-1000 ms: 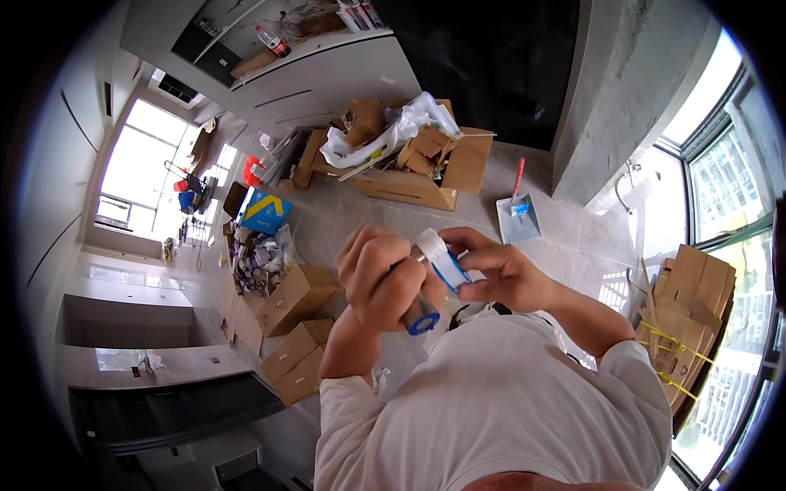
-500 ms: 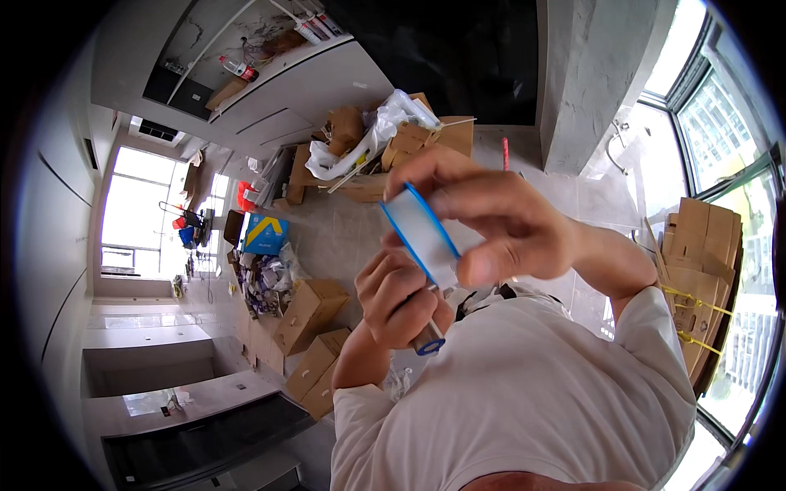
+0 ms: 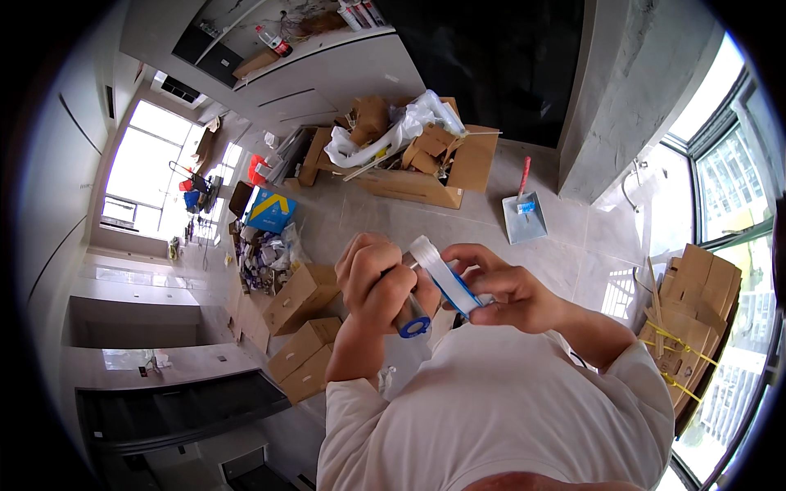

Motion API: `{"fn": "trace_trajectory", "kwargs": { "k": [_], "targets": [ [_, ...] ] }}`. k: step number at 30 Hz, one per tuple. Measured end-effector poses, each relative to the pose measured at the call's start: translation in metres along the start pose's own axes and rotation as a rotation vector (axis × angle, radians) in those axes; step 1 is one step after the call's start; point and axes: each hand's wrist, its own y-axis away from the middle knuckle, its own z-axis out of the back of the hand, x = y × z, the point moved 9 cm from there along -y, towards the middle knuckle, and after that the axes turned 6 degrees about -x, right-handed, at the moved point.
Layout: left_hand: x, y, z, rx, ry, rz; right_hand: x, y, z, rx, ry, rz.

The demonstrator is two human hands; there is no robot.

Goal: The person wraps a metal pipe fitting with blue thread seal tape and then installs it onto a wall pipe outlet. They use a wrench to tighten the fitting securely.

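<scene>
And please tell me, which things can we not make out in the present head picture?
In the head view:
Middle of the metal cylinder: hidden by the left hand.
Part of the tape roll: covered by the right hand.
Bottom of the open carton: under cardboard scraps.
Tops of the white tubes: cut off by the upper edge.
Print on the bottle: too small.
</scene>
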Motion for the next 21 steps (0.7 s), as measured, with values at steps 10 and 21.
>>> {"fn": "trace_trajectory", "kwargs": {
  "k": [10, 21],
  "targets": [
    [-0.004, 0.019, -0.025, 0.133, 0.160, -0.022, 0.102, -0.017, -0.006, 0.213, 0.029, 0.392],
    [-0.047, 0.014, -0.010, 0.243, 0.143, 0.041, 0.019, -0.056, 0.016, 0.004, 0.121, 0.009]
  ]
}}
